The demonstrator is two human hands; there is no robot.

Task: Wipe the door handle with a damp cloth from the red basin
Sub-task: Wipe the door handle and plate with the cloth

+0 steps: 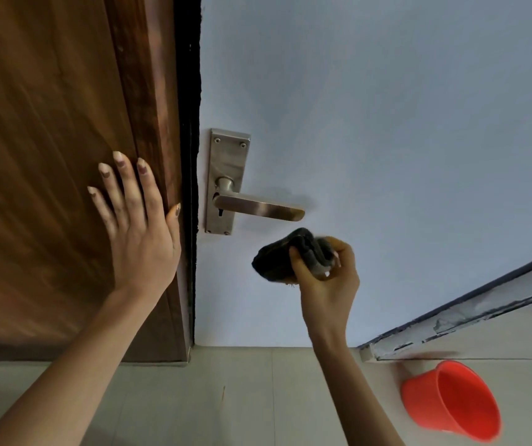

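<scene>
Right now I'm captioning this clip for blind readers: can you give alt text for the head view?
A right hand holds a bunched dark cloth just below a metal lever door handle on a pale blue door. The left hand rests flat on the wooden frame; a red basin sits on the floor.

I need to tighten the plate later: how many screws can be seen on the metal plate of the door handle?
4 screws on the handle plate: two at its top corners, two at its bottom corners. None seems hidden.

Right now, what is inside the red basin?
The red basin looks empty on the side that shows; its bottom is hidden. The cloth is in the right hand.
</scene>
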